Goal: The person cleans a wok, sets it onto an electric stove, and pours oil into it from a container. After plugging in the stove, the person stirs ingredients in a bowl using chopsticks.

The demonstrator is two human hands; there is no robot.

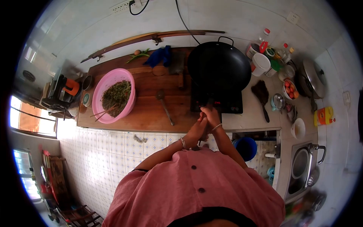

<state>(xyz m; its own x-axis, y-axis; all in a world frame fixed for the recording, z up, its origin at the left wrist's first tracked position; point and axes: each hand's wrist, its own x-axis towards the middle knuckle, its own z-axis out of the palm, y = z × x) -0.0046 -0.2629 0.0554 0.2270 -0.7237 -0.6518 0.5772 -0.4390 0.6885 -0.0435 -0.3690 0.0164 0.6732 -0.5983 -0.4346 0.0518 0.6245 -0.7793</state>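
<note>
A large black wok (219,66) sits on the black induction cooker (232,107), its handle pointing toward me. My right hand (211,116) is closed round the handle, close to the cooker's front edge. Just below and to the left, my left hand (198,129) is wrapped round the lower part of the same handle, touching the right hand. The wok's inside looks dark, with no food visible. Fingers of both hands partly hide the handle.
Left on the wooden board (147,109) stand a pink basin (133,94) of chopped greens with chopsticks, a ladle (165,107), a cleaver (176,64) and a blue cloth (159,56). Rightward are a brush (261,92), a white tub (260,65), bowls, bottles and a sink (300,168).
</note>
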